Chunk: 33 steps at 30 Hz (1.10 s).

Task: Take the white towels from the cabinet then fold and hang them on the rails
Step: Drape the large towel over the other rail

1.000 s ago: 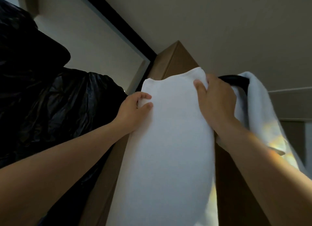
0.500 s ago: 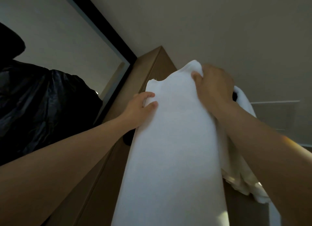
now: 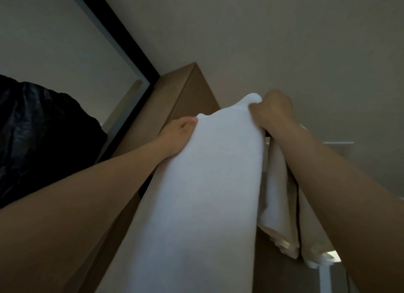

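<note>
Head view: I looked up along both bare forearms at a long folded white cloth towel (image 3: 196, 194), raised high in front of a tall brown wooden cabinet (image 3: 181, 91).
Left grip (image 3: 177, 137): my fingers pinched the towel's upper left corner.
Right grip (image 3: 273, 111): curled tight into a fist round the upper right corner.
Second white towel (image 3: 277, 194): hung just right of the first, behind my right forearm; what carried it I could not tell.
Far left: a crinkled black plastic bag (image 3: 43, 128) sat beside a black-framed panel (image 3: 123, 36).
</note>
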Available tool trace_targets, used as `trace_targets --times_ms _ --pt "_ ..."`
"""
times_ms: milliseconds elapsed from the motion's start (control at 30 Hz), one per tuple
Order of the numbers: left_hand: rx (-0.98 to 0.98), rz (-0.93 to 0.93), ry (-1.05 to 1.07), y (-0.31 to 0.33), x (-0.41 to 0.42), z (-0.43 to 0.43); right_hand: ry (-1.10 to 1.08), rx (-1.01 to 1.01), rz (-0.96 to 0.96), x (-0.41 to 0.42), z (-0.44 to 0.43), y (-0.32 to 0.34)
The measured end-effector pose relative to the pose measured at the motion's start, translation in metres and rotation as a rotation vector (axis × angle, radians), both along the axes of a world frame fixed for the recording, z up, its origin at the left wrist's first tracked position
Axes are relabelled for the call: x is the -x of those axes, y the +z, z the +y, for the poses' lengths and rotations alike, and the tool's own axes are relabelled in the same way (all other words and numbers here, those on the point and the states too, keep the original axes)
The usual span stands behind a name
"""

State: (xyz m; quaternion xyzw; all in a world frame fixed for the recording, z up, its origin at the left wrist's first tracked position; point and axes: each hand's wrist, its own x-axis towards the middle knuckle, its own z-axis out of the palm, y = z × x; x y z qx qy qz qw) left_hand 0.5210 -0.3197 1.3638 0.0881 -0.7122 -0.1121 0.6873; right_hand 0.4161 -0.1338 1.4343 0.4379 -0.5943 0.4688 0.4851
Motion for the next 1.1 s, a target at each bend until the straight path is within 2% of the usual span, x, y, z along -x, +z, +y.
trace_targets --times_ms 100,167,267,333,433,567,700,833,933,1100 --pt "-0.021 0.057 -0.014 0.000 0.005 -0.003 -0.009 0.018 0.015 -0.002 -0.001 -0.002" --pt "-0.021 0.063 -0.016 -0.001 0.007 -0.003 -0.069 0.091 0.152 -0.005 -0.004 -0.009" --pt "0.010 0.056 0.005 0.000 0.007 -0.008 -0.386 0.047 0.420 -0.009 -0.002 -0.031" --pt "0.012 0.064 0.014 0.002 0.007 -0.011 -0.525 -0.079 0.487 -0.012 0.000 -0.046" --pt "-0.022 0.053 0.030 0.004 0.007 -0.011 -0.567 -0.230 0.461 -0.012 0.001 -0.047" --pt "-0.049 -0.046 0.031 0.004 0.003 -0.011 -0.449 -0.361 0.311 -0.009 0.001 -0.023" --pt "-0.071 0.084 -0.008 -0.030 -0.002 -0.003 -0.421 -0.322 0.320 0.000 -0.001 -0.022" --pt "-0.194 0.095 -0.167 -0.075 -0.002 0.002 -0.410 -0.341 0.292 -0.002 -0.001 -0.019" --pt "-0.157 0.242 -0.299 -0.077 -0.008 0.008 -0.407 -0.350 0.270 -0.003 -0.001 -0.018" --pt "-0.062 0.312 -0.314 -0.052 -0.016 0.012 -0.296 -0.455 0.167 -0.007 0.002 -0.008"
